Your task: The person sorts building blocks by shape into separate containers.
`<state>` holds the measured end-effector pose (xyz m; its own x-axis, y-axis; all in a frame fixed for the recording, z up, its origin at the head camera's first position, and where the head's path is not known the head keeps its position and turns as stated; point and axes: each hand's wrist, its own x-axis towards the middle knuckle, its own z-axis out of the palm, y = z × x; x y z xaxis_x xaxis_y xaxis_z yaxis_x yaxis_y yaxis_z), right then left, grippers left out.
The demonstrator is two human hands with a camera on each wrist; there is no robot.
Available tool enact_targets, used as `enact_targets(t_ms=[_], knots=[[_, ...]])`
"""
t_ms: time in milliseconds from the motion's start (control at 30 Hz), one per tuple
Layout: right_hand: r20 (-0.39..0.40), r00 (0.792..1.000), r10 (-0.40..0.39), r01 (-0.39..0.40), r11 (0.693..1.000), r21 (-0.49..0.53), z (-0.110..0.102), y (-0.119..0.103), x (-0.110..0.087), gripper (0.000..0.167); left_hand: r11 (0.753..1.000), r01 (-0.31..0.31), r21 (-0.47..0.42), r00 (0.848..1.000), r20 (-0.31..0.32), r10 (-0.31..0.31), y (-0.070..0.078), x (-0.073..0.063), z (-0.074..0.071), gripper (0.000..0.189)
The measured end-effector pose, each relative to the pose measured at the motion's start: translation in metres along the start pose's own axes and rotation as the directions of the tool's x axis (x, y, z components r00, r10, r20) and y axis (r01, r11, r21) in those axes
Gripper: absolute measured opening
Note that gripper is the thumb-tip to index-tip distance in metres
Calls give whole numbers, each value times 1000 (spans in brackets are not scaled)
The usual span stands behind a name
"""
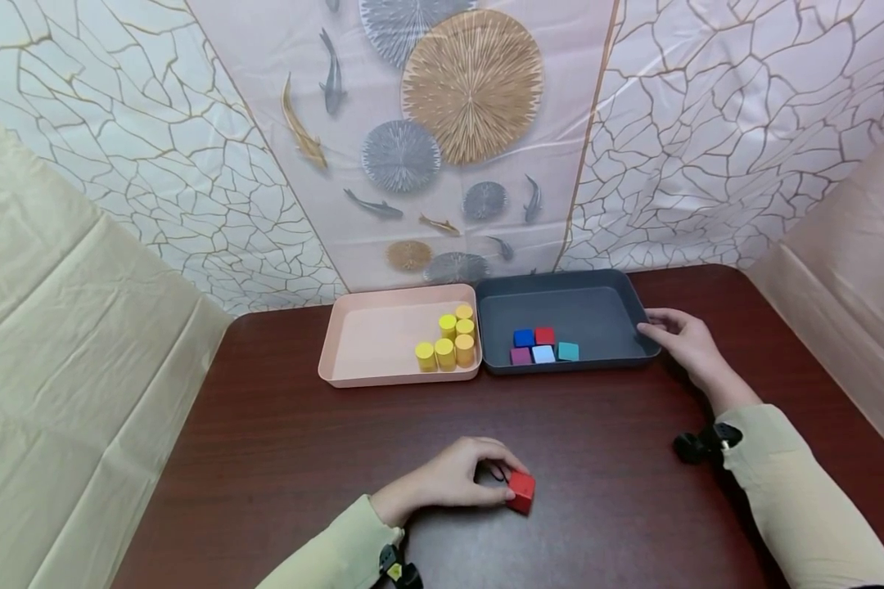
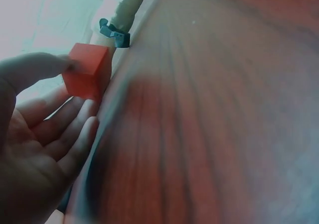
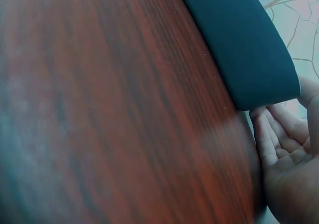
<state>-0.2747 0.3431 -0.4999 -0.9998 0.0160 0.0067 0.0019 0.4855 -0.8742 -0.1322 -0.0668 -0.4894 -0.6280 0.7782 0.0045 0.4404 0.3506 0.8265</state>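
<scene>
My left hand (image 1: 462,474) pinches a red cube (image 1: 520,491) between thumb and fingers, low over the front middle of the table. In the left wrist view the thumb presses one side of the red cube (image 2: 88,69) and fingertips touch it from below. At the right end of the dark grey tray (image 1: 597,315), my right hand (image 1: 681,339) grips the wall, thumb over the rim and fingers outside. Inside that tray, along its front left, lie several cubes: blue (image 1: 523,338), red (image 1: 544,335), purple (image 1: 520,356), white (image 1: 543,354) and teal (image 1: 568,352).
A pink tray (image 1: 376,327) adjoins the dark tray on its left, with several yellow cylinders (image 1: 445,352) standing at its right side. Both trays sit near the back edge of the brown table (image 1: 265,442). A patterned cloth (image 1: 442,164) hangs behind.
</scene>
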Motion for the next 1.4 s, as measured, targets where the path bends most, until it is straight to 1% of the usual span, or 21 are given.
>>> enact_targets(t_ms=[167,333,533,700,767,933,1033,1167,1400], knots=[[11,1000,-1,1,1000,-8,0,2,2,63,999,-24,-40,997,-76,20,-2,1,-1,28],[18,1000,-1,1,1000,-13,-1,6,3,63,994,-21,-105,990,-142,6,-2,5,-1,29],[14,1000,-4,4,1000,-4,-1,5,4,63,992,-27,-125,973,-230,-3,-3,11,-3,30],[6,1000,-1,2,1000,-30,0,3,2,62,990,-24,-139,958,-285,-16,-5,15,-5,31],[5,1000,-1,1,999,-34,0,2,1,62,989,-32,-146,952,-306,-14,-6,17,-5,31],[9,1000,0,1,999,-37,0,3,1,62,988,-36,-153,937,-348,-20,-7,23,-6,31],[9,1000,2,-2,999,-41,0,4,2,61,988,-27,-154,929,-368,-32,-7,26,-8,32],[7,1000,-1,1,999,-35,0,5,3,61,988,-21,-153,922,-385,-40,-7,32,-10,33],[11,1000,-2,2,999,-35,-1,4,2,62,987,-14,-160,914,-401,-52,-6,43,-14,34]])
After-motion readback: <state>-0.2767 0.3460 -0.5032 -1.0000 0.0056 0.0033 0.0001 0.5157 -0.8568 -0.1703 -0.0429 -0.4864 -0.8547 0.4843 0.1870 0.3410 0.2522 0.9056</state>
